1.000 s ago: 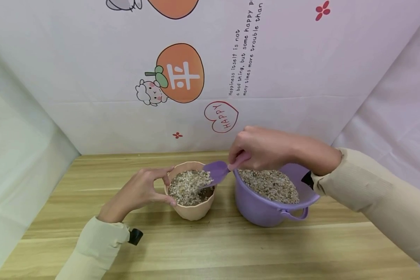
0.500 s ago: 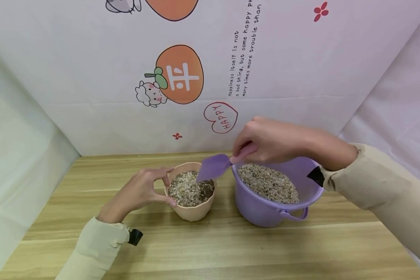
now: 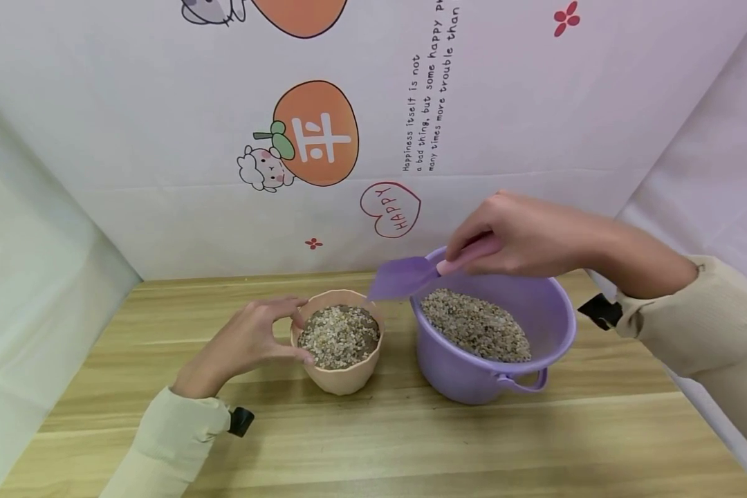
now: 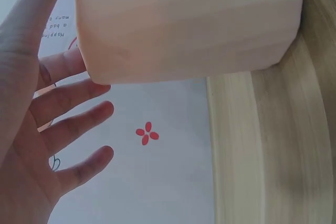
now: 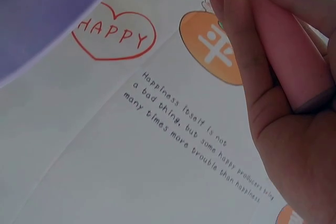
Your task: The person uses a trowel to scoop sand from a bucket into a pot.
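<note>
A peach-coloured flowerpot (image 3: 342, 380) stands on the table with small pale gravel (image 3: 339, 337) in it. My left hand (image 3: 245, 341) holds the pot at its left side, thumb and index finger spread along the rim; in the left wrist view the other fingers (image 4: 79, 124) extend beside the pot wall (image 4: 184, 30). In my right hand (image 3: 526, 235) is a small shovel, gripped by its pink handle (image 5: 289, 45). Its purple blade (image 3: 401, 278) hangs between the pot and a purple bucket (image 3: 460, 377), tilted, with no gravel visible on it. More gravel (image 3: 476, 325) lies inside the bucket.
The bucket's handle (image 3: 526, 382) hangs on its near side. Behind the wooden table (image 3: 373, 449) rises a white printed cloth (image 3: 504, 104), close to the pot and bucket. White cloth also hangs at the left and right.
The shovel in my right hand has risen out of the pot and moved right toward the bucket. Gravel from its blade now lies spread in the pot. My left hand has stayed put.
</note>
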`<state>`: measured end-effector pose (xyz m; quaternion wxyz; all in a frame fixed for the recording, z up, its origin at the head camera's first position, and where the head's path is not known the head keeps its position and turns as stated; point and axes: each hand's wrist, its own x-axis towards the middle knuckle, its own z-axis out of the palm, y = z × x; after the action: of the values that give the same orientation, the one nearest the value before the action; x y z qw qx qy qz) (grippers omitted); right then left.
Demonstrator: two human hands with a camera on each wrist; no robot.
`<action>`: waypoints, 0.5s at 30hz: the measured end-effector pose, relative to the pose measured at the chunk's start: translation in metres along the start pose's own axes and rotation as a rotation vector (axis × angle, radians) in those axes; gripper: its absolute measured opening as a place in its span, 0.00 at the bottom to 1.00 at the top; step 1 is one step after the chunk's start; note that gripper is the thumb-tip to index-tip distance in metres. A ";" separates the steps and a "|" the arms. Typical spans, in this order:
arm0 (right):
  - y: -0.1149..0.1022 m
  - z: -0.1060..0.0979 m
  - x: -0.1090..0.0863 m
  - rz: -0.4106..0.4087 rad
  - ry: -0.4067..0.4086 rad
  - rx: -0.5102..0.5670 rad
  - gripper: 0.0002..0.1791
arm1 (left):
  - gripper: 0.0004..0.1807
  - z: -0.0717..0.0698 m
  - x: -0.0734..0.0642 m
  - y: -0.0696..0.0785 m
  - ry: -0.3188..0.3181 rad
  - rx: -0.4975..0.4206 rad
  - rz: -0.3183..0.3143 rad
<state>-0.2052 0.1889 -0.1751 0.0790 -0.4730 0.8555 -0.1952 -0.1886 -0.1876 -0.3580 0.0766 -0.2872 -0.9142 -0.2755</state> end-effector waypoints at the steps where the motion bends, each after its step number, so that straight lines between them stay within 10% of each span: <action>1: 0.001 -0.002 -0.003 0.012 0.008 -0.002 0.03 | 0.25 0.000 0.001 0.001 0.002 -0.003 0.000; 15: 0.025 -0.014 -0.051 0.052 0.103 -0.048 0.10 | 0.25 0.005 0.023 0.027 0.048 0.046 0.006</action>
<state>-0.2014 0.2472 -0.1749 0.0285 -0.4416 0.8749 -0.1968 -0.1922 -0.1553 -0.3429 0.1060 -0.2815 -0.9173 -0.2608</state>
